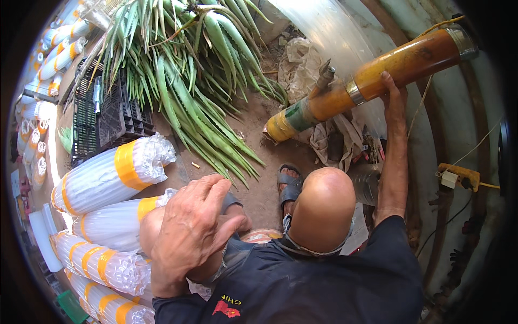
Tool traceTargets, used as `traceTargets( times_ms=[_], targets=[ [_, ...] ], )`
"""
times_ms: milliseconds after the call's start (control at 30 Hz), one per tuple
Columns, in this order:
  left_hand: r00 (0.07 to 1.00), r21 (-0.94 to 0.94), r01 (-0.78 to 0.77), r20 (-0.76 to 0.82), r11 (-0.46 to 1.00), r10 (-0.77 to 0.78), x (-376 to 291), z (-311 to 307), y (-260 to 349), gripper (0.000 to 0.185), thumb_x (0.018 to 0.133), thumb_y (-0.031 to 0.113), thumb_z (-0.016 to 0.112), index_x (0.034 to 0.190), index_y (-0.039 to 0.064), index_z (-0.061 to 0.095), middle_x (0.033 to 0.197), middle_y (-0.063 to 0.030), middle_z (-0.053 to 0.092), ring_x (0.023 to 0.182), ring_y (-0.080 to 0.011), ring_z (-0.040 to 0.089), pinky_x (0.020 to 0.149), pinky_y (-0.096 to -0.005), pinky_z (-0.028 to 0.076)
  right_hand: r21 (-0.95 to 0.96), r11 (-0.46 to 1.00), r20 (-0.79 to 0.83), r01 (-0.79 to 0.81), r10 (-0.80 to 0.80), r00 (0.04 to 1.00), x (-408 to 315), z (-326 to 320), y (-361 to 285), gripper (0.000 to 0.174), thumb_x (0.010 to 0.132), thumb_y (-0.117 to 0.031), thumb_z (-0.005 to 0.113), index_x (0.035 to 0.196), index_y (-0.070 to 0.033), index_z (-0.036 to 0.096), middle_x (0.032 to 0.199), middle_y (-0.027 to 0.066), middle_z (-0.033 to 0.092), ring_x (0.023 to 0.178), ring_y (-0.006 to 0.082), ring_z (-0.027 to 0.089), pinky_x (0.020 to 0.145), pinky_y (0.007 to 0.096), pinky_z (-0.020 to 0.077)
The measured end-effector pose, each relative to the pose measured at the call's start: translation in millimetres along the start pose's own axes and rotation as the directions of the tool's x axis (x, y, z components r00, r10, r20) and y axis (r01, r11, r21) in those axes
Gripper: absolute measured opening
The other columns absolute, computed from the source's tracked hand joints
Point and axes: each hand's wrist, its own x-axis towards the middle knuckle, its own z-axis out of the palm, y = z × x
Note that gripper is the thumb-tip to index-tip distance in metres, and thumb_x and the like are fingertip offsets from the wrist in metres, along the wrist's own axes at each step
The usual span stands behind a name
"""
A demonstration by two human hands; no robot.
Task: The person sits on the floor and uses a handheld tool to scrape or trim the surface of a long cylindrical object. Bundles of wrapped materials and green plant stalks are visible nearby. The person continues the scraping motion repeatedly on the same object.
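My right hand (392, 91) grips a large bamboo water pipe (404, 65), its thumb lying against the tube's side. The pipe slants from the upper right down towards the ground, with metal bands, green and yellow wrapping near its lower end and a short side stem (322, 79). My left hand (194, 227) is raised over my left knee, back of the hand up, thumb spread and nothing visible in it. Its fingertips are partly hidden; whether it touches the knee I cannot tell. Long green aloe leaves (190, 105) lie in a heap before me.
Bundles of clear plastic sleeves with orange tape (127, 164) lie at the left. Behind them is a black plastic crate (117, 117). A crumpled woven sack (299, 60) lies near the pipe. A yellow power strip (469, 176) with cords is at the right.
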Motion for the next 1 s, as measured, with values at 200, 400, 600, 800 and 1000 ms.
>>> traceTargets(
  times_ms=[200, 400, 600, 800, 1000],
  targets=[
    [0.997, -0.074, -0.074, -0.031, 0.994, 0.072, -1.3, -0.9, -3.3, 0.054, 0.082, 0.029, 0.079, 0.124, 0.000, 0.059, 0.123, -0.0182, 0.064, 0.111, -0.0379, 0.063, 0.095, -0.0430, 0.052, -0.027, 0.998, -0.020, -0.060, 0.059, 0.998, 4.5, -2.5, 12.5, 0.076, 0.087, -0.044, 0.076, 0.144, 0.000, 0.049, 0.136, 0.0126, 0.055, 0.123, 0.0247, 0.056, 0.100, 0.0413, 0.0495],
    [0.995, -0.062, -0.075, -0.063, 0.995, 0.071, -10.8, -1.4, -4.6, 0.053, 0.085, 0.033, 0.077, 0.124, 0.001, 0.058, 0.124, -0.0187, 0.063, 0.112, -0.0388, 0.063, 0.093, -0.0444, 0.052, -0.039, 0.995, -0.087, -0.086, 0.083, 0.993, -3.5, 5.3, 13.0, 0.087, 0.084, -0.050, 0.078, 0.149, -0.003, 0.045, 0.144, 0.0121, 0.051, 0.133, 0.0271, 0.049, 0.111, 0.0461, 0.0399],
    [0.991, -0.113, -0.126, 0.018, 0.986, 0.129, -9.9, 0.1, -1.4, 0.049, 0.083, 0.029, 0.078, 0.115, -0.002, 0.057, 0.113, -0.0193, 0.061, 0.104, -0.0364, 0.063, 0.089, -0.0441, 0.052, -0.260, 0.961, -0.178, -0.095, 0.049, 0.983, -59.6, -25.6, 21.3, 0.053, 0.095, -0.027, 0.072, 0.136, 0.003, 0.057, 0.130, 0.0103, 0.064, 0.120, 0.0204, 0.057, 0.098, 0.0350, 0.0442],
    [0.959, -0.081, -0.281, 0.004, 0.956, 0.283, -4.8, 9.5, 6.1, 0.040, 0.079, 0.025, 0.073, 0.104, -0.003, 0.058, 0.095, -0.0117, 0.056, 0.085, -0.0253, 0.058, 0.072, -0.0357, 0.047, -0.405, 0.781, 0.738, 0.475, -0.027, 0.674, -200.9, 63.6, -87.8, 0.049, 0.087, -0.029, 0.073, 0.123, 0.003, 0.061, 0.116, 0.0179, 0.066, 0.111, 0.0337, 0.062, 0.100, 0.0451, 0.0475],
    [0.986, -0.120, -0.162, 0.023, 0.980, 0.166, 24.0, 23.5, -18.1, 0.035, 0.081, 0.025, 0.072, 0.101, -0.001, 0.061, 0.094, -0.0097, 0.057, 0.083, -0.0228, 0.058, 0.071, -0.0337, 0.045, -0.269, 0.823, 0.797, 0.500, -0.102, 0.596, -161.5, 71.2, -56.9, 0.043, 0.083, -0.031, 0.073, 0.108, 0.002, 0.062, 0.106, 0.0217, 0.064, 0.103, 0.0391, 0.060, 0.094, 0.0506, 0.0485]
  ],
)
